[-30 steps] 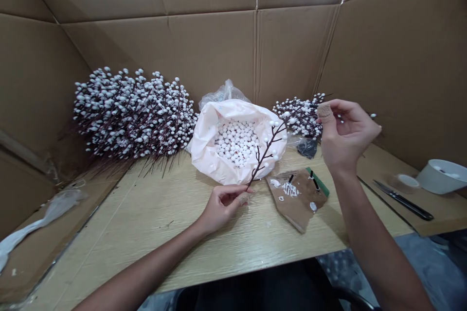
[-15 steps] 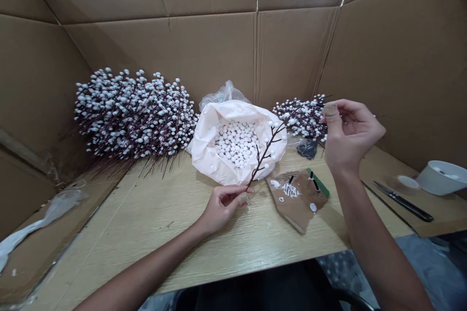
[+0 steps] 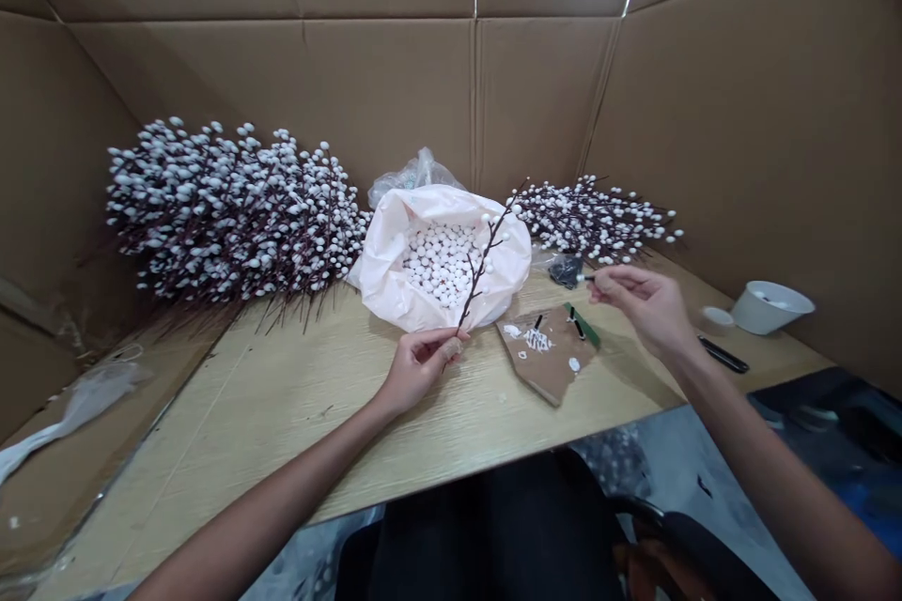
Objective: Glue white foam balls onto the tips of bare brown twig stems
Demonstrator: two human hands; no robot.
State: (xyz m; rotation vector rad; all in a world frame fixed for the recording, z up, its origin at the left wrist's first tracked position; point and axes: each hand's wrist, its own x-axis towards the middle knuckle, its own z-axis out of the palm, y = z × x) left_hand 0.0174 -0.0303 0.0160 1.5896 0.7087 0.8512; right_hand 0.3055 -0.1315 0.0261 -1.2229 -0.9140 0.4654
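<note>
White foam balls [image 3: 441, 263] fill a pale pink plastic bag [image 3: 384, 268] on a wooden table [image 3: 232, 423], and just in front of the bag the left hand [image 3: 417, 371] has its fingers curled tight together on the low end of a thin dark twig [image 3: 486, 258] with white balls on it, so the twig leans up over the bag. The right hand [image 3: 645, 305] is near a brown cardboard scrap [image 3: 546, 352] with white blobs, its thumb and finger pinched together on a tiny black stick [image 3: 584, 278] with a white tip. Big bunches of white-ball twigs [image 3: 232, 216] lie behind, against the cardboard wall [image 3: 352, 94]
</note>
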